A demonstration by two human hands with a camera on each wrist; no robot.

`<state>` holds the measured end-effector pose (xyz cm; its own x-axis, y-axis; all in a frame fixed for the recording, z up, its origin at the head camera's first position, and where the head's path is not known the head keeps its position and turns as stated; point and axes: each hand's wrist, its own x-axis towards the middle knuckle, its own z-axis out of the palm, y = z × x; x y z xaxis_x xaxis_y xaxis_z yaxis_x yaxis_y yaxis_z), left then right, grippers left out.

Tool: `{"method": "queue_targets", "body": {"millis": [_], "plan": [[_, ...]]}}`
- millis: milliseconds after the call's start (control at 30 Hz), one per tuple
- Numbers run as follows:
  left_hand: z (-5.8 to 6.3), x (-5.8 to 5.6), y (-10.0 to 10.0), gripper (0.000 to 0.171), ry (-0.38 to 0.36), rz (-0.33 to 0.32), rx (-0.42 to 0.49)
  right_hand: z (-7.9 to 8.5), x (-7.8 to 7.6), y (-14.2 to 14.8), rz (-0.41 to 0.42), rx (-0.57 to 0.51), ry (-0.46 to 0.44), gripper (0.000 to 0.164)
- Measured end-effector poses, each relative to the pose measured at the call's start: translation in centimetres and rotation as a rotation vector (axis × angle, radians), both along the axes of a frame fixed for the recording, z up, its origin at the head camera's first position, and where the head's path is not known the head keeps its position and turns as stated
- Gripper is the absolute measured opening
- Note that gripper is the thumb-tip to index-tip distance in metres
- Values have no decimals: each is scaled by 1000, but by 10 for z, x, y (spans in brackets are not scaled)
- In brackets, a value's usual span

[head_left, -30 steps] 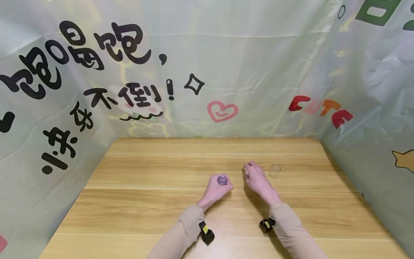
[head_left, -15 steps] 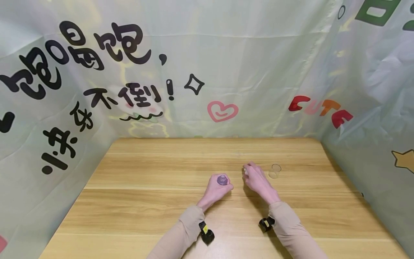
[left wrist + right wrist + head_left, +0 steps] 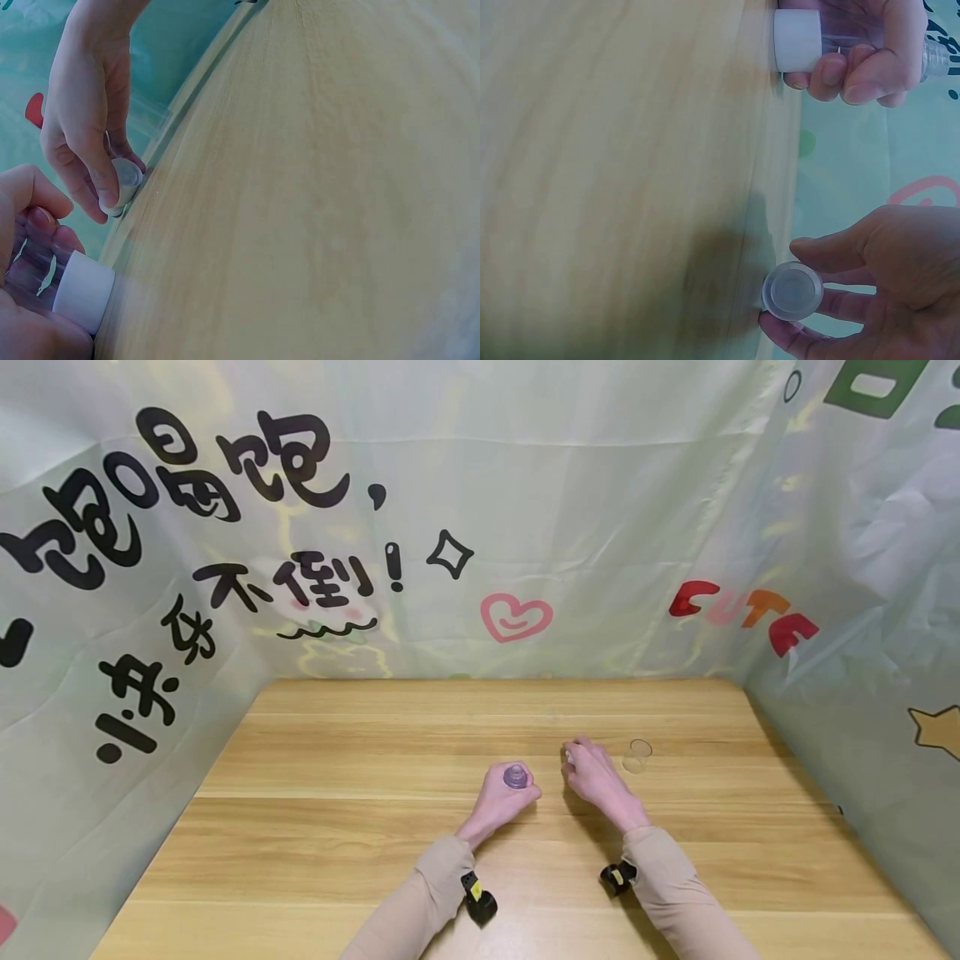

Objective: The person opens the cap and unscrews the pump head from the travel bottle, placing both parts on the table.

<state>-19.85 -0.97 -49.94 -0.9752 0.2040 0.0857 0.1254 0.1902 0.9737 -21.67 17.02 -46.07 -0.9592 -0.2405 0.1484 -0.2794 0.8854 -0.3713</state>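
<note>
My left hand [image 3: 497, 795] grips a clear, purplish bottle [image 3: 515, 776] upright, its fingers curled round the body. The threaded, uncapped neck [image 3: 934, 58] points up, and a white band [image 3: 84, 291] forms the bottom end at the tabletop. To the right, my right hand [image 3: 597, 778] pinches a small whitish round cap [image 3: 793, 291] between thumb and fingers, low over the table. The cap's round hollow face shows in the right wrist view. Just right of that hand stands a clear, thin-walled round container [image 3: 637, 757], see-through but for its rims.
The wooden table [image 3: 337, 827] runs back to a pale printed curtain [image 3: 600, 527], which hangs behind it and along both sides. A black wrist camera [image 3: 480, 902] sits at the left cuff, another wrist camera [image 3: 618, 879] at the right.
</note>
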Motion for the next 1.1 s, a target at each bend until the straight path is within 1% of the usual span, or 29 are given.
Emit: {"method": "queue_targets", "body": {"millis": [100,133,200,333,433,600,700,733,833,933,967,1067,1100], "plan": [[0,0,0,9,1,-4,0,0,0,0,0,1,-12,8],[0,0,0,9,3,-5,-1,1,0,0,-3,-2,-23,11],[0,0,0,9,4,-5,-2,1,1,0,-13,-11,-50,20],[1,0,0,9,3,-5,-2,2,3,-1,-40,-31,-105,44],[1,0,0,9,2,-2,2,2,6,-2,-51,-30,-106,52],[1,0,1,7,2,10,1,2,10,-3,-50,-29,-55,54],[3,2,2,8,4,9,3,2,13,-3,-44,-36,-19,53],[5,3,1,8,5,7,3,2,13,-3,-42,-37,-7,53],[19,10,0,7,6,1,6,2,14,-3,-37,-39,17,53],[17,9,0,7,6,2,2,2,15,-3,-35,-39,26,53],[14,7,0,7,9,3,3,2,15,-3,-37,-41,27,53],[1,0,1,8,17,0,-4,2,16,-3,-41,-44,35,53],[1,0,0,8,10,-5,-8,2,16,-3,-44,-45,39,53]]}}
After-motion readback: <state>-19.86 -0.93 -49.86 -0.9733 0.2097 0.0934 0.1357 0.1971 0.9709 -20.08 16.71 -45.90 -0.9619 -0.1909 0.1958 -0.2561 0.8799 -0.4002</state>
